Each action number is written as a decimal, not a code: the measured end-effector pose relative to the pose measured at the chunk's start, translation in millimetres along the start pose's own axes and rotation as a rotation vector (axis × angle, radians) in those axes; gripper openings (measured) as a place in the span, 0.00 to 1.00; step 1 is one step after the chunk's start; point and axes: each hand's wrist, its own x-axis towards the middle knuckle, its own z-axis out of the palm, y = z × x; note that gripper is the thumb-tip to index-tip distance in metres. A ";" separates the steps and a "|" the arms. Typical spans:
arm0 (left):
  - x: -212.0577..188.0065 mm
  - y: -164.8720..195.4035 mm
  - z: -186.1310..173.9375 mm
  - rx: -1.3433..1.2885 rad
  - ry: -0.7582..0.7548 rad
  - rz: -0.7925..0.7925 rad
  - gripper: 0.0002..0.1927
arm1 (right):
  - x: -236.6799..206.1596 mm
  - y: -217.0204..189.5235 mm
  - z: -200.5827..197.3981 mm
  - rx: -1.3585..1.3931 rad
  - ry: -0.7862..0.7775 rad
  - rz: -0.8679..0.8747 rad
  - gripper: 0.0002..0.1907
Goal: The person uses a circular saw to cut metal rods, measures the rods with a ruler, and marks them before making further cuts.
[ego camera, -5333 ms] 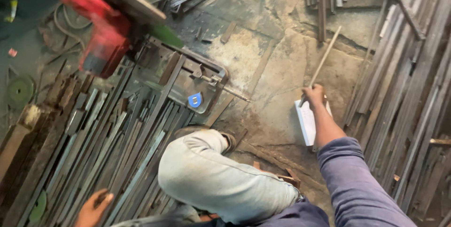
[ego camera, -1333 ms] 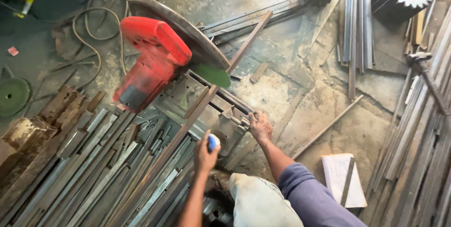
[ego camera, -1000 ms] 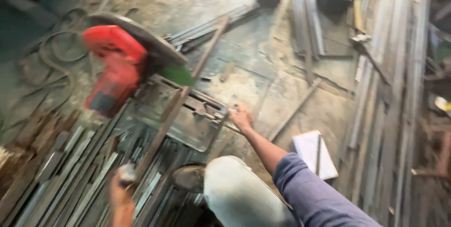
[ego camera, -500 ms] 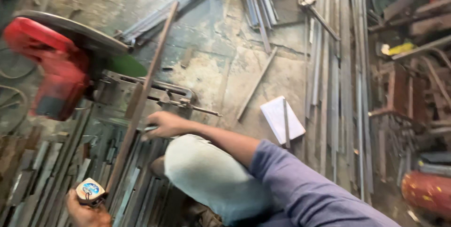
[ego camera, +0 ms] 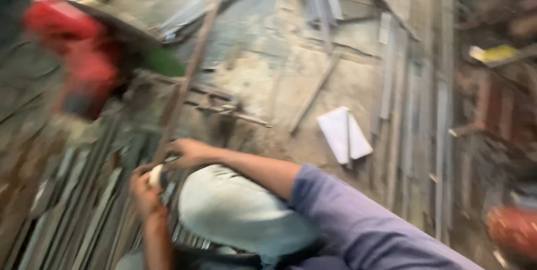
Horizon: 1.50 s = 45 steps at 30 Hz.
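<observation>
The picture is blurred by motion. My right hand curls over the near end of a long rusty metal bar. The bar runs away from me across the base of a red cut-off saw. My left hand sits just below the right hand and grips a small round whitish case. The two hands nearly touch. My knee in light trousers is right beside them, and my purple sleeve crosses the lower right.
Flat metal strips lie packed on the floor at the left. More long bars lie along the right. A white pad with a thin rod on it rests on the concrete. A red object sits at the lower right.
The view has swung and blurred. My left hand has come up from the lower left with the round case, close to my right hand on the bar.
</observation>
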 end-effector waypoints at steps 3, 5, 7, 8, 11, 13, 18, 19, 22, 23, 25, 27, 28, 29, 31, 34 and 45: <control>9.6 -3.3 2.2 0.544 0.047 0.240 0.16 | 7.8 13.9 -4.9 -0.206 0.018 0.069 0.24; 16.9 -9.4 16.7 0.452 0.053 0.272 0.15 | 17.0 17.8 -9.4 -0.406 0.054 -0.046 0.27; 30.5 -1.9 24.9 0.300 0.068 0.319 0.14 | 29.0 19.9 -13.0 -0.324 -0.002 -0.020 0.24; 33.8 8.8 21.3 0.230 0.087 0.328 0.14 | 36.4 20.0 -14.4 -0.248 -0.036 0.013 0.23; 29.7 28.1 6.2 0.385 0.278 0.400 0.18 | 55.3 23.9 -20.6 0.027 -0.147 0.157 0.19; 25.2 40.7 -5.7 0.174 0.263 0.151 0.26 | 66.7 32.2 -19.6 0.109 -0.240 0.232 0.17; 15.5 26.1 -19.7 -0.011 0.026 0.035 0.35 | 92.1 52.3 -11.0 -0.114 -0.405 0.206 0.10; 13.4 20.2 -22.9 -0.027 0.014 0.085 0.38 | 96.0 51.7 -7.4 -0.193 -0.446 0.181 0.10; 14.1 5.8 -23.2 0.140 0.093 0.147 0.37 | 102.8 45.6 -3.8 -0.429 -0.525 0.118 0.10; 12.4 7.4 -22.6 0.121 0.108 0.175 0.37 | 101.3 41.7 -5.2 -0.371 -0.510 0.122 0.10; 12.8 2.6 -19.8 0.080 0.133 0.224 0.38 | 96.1 37.9 -4.5 -0.253 -0.478 0.137 0.12; 13.4 5.4 -16.3 0.175 0.181 0.189 0.38 | 89.6 37.4 -3.6 -0.178 -0.442 0.151 0.13; 13.3 6.3 -15.9 0.224 0.204 0.170 0.38 | 87.9 38.2 -2.2 -0.171 -0.420 0.163 0.13; 12.7 6.9 -15.5 0.243 0.184 0.171 0.37 | 86.2 39.4 -2.0 -0.162 -0.405 0.168 0.13; 11.4 6.0 -16.3 0.279 0.137 0.171 0.36 | 85.8 42.0 -1.0 -0.165 -0.377 0.186 0.13; 9.3 3.9 -15.4 0.376 0.061 0.081 0.37 | 88.3 43.5 1.4 -0.160 -0.350 0.198 0.13; 8.0 6.4 -16.0 0.386 0.131 0.288 0.39 | 98.3 36.2 -3.5 -0.135 -0.314 0.203 0.13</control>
